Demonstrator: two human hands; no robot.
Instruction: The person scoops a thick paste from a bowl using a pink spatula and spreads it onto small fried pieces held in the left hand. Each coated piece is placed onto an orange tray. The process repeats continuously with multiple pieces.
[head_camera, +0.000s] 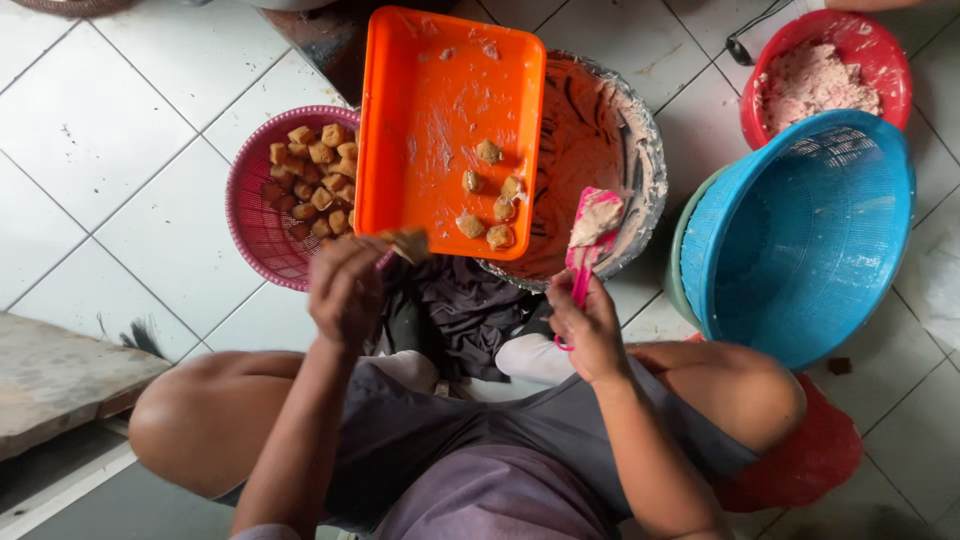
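My left hand (345, 290) holds a brown fried tofu piece (406, 243) at the near left corner of an orange tray (425, 60). My right hand (590, 325) grips a pink spatula (590, 235) loaded with pale paste, over the rim of a metal bowl (650, 150) smeared with orange-pink batter. Several filled tofu pieces (490, 205) lie on the tray. A pink basket (250, 210) with several plain tofu cubes (315, 175) sits left of the tray.
A large blue basket (800, 230) stands at the right, with a red bowl (880, 45) of pale pink paste behind it. White floor tiles surround everything. My knees frame the lower view, with a red stool (810, 460) under me and a stone slab (50, 375) at the left.
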